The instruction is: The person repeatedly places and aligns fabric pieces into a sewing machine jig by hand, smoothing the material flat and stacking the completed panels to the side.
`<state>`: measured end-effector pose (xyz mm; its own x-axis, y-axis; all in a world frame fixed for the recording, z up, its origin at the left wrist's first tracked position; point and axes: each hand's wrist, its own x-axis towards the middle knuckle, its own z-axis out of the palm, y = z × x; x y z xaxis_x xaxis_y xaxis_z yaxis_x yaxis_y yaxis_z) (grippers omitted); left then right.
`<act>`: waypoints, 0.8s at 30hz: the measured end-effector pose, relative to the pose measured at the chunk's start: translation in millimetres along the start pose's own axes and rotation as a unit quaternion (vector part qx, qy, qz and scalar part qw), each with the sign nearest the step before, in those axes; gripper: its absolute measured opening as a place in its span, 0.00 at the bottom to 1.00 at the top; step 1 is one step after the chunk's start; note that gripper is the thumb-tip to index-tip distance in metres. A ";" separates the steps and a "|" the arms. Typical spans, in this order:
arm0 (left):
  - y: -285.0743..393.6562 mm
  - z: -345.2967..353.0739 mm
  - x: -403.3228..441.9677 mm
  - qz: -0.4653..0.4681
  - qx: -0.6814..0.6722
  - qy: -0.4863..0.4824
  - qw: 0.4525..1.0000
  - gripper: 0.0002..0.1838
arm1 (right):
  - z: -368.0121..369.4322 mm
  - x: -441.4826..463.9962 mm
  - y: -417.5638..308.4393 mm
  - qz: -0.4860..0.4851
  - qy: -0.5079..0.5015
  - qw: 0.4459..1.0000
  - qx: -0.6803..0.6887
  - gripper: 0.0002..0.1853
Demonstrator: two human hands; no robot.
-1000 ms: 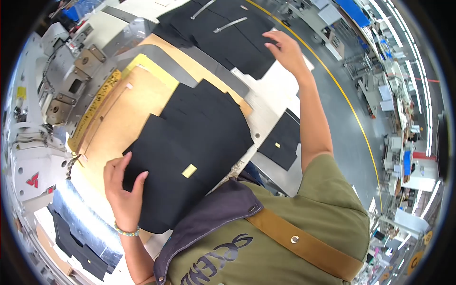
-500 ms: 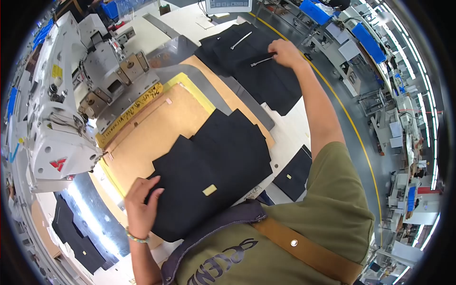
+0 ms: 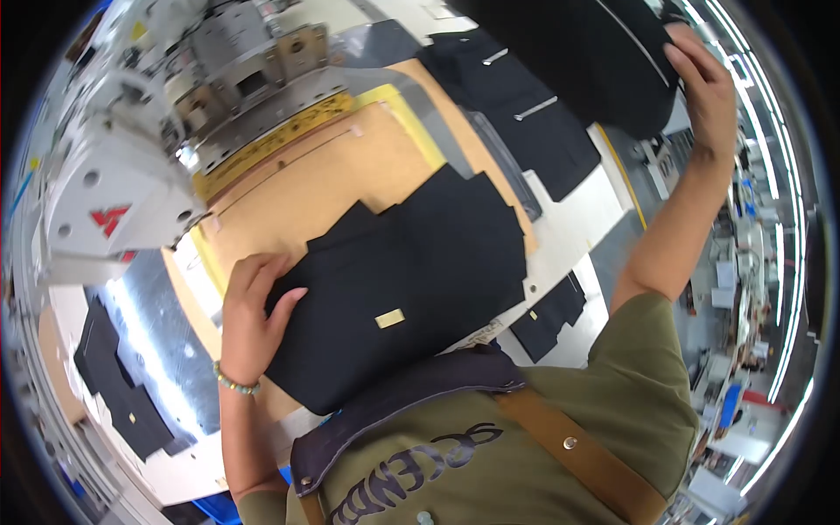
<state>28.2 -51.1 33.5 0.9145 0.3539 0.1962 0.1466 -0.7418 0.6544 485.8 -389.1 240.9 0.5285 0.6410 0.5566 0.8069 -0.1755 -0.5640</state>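
A black fabric piece with a small pale yellow label (image 3: 420, 262) lies over the near part of a tan board (image 3: 324, 179). At its left edge my left hand (image 3: 258, 306) rests with thumb and fingers apart. High at the right, my right hand (image 3: 704, 83) grips the edge of another black fabric piece (image 3: 577, 52), which hangs in the air and shows a long light strip. Below that raised piece, more black fabric (image 3: 525, 114) with short light strips lies on the white table (image 3: 582, 219).
A white machine head (image 3: 114, 201) with metal clamps stands at the left. A small labelled black piece (image 3: 551, 319) lies near my right elbow, and another black piece (image 3: 122, 385) at the lower left. Workbenches and a yellow floor line are beyond the right side.
My right hand has closed on a black piece from the far pile and lifted it up and to the right. My left hand stays at the near fabric's left edge. The view has shifted.
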 end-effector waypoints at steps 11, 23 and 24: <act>-15.8 -4.7 6.0 0.031 -0.001 0.025 0.999 0.21 | 218.5 -13.8 91.6 0.196 -0.270 0.943 -0.004 0.11; -25.9 3.5 56.3 0.163 0.192 -0.005 0.968 0.21 | 416.7 92.7 93.4 0.051 -0.301 0.950 0.071 0.12; -29.6 6.6 59.1 0.178 0.236 -0.001 0.955 0.21 | 430.5 98.6 95.5 0.052 -0.298 0.951 0.070 0.12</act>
<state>80.5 -12.0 20.9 0.9389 0.0297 0.3428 -0.0216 -0.9892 0.1450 501.3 -21.0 -20.7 0.3265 0.9424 0.0729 0.6936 -0.1864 -0.6958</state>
